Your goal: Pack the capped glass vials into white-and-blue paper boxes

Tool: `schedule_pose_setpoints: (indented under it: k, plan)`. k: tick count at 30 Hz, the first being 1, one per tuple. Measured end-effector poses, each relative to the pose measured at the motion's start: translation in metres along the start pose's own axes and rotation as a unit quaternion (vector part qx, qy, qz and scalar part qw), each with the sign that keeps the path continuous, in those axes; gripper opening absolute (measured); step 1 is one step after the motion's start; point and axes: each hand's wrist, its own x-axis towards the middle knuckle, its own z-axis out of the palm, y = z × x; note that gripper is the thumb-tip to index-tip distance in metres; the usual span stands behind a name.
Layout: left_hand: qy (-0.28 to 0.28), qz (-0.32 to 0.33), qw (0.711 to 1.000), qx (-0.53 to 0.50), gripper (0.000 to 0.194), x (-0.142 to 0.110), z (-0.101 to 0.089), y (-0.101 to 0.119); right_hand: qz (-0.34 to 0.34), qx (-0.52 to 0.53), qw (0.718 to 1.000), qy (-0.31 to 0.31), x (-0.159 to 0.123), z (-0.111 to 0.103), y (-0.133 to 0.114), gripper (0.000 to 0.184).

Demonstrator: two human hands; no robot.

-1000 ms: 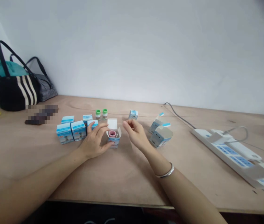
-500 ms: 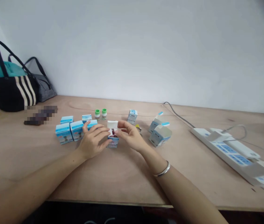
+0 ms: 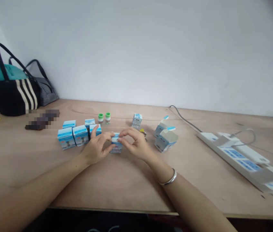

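A small blue-and-white carton (image 3: 116,144) stands on the wooden table (image 3: 117,180) between my hands, its top flap folded down. My left hand (image 3: 97,145) grips its left side with curled fingers. My right hand (image 3: 134,141) pinches the carton's top from the right, thumb and forefinger pressed on the lid. A silver bangle (image 3: 168,179) sits on my right wrist.
Several closed blue cartons (image 3: 73,134) stand left of my hands, two green-capped vials (image 3: 104,117) behind them. Another carton (image 3: 136,120) and two open, tipped cartons (image 3: 165,137) lie to the right. A white power strip (image 3: 242,158) with cables is far right; striped bags (image 3: 15,87) far left.
The carton's lid was open with a pink-capped vial showing inside. My right hand came in from the right and pressed the flap down; the carton now looks closed.
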Motion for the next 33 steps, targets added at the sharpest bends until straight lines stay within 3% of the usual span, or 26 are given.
schedule_pose_setpoints:
  k: [4, 13, 19, 23, 27, 33]
  plan:
    - [-0.013, -0.011, 1.0, 0.012, 0.021, 0.0, -0.001, 0.001, -0.02, -0.034, 0.999, -0.018, 0.0, -0.001, -0.002, 0.012]
    - [-0.036, 0.002, 0.999, 0.013, 0.015, 0.004, -0.008, 0.009, -0.068, -0.104, 0.987, -0.098, -0.002, -0.002, 0.0, 0.011]
    - [-0.018, 0.002, 0.999, 0.049, 0.022, 0.002, -0.008, 0.005, -0.006, -0.188, 0.969, -0.161, 0.021, -0.004, 0.003, 0.022]
    - [-0.011, -0.001, 0.997, 0.07, 0.024, 0.001, -0.009, 0.004, 0.028, -0.312, 0.944, -0.107, 0.057, -0.022, 0.023, 0.04]
    - [-0.022, 0.004, 0.997, 0.074, 0.021, 0.002, -0.01, 0.004, 0.082, -0.354, 0.927, -0.089, 0.087, -0.037, 0.054, 0.038]
    - [-0.034, -0.001, 0.997, 0.067, 0.018, 0.003, -0.012, 0.004, 0.188, -0.421, 0.871, -0.171, 0.092, -0.039, 0.082, 0.042]
